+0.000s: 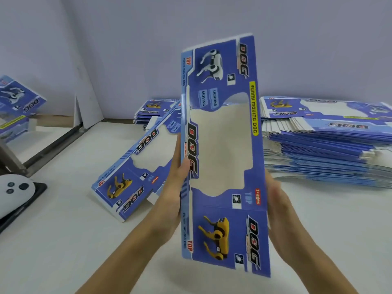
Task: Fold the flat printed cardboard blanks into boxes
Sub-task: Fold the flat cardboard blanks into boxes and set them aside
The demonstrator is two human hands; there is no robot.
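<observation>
A pale desk (63,240) is being backed by a plain bluish wall (148,39), with a white board (84,90) being leaned against that wall beyond the left hand (171,198). A blue printed cardboard blank (222,155) is being held upright above the desk between both hands. Its left edge is being gripped by the left hand, thumb laid over the printed face. The right hand (275,200) is being pressed against the right edge; it is blurred, so its fingers seem to be curled behind the card. A tall stack of blanks (328,141) is being kept beyond the right hand, and a smaller stack (152,113) is lying beyond the left. A partly folded box (135,166) is resting just left of the left hand. A white controller (14,192) is sitting further left at the desk's edge. Bare desk is being left open beneath the forearms.
</observation>
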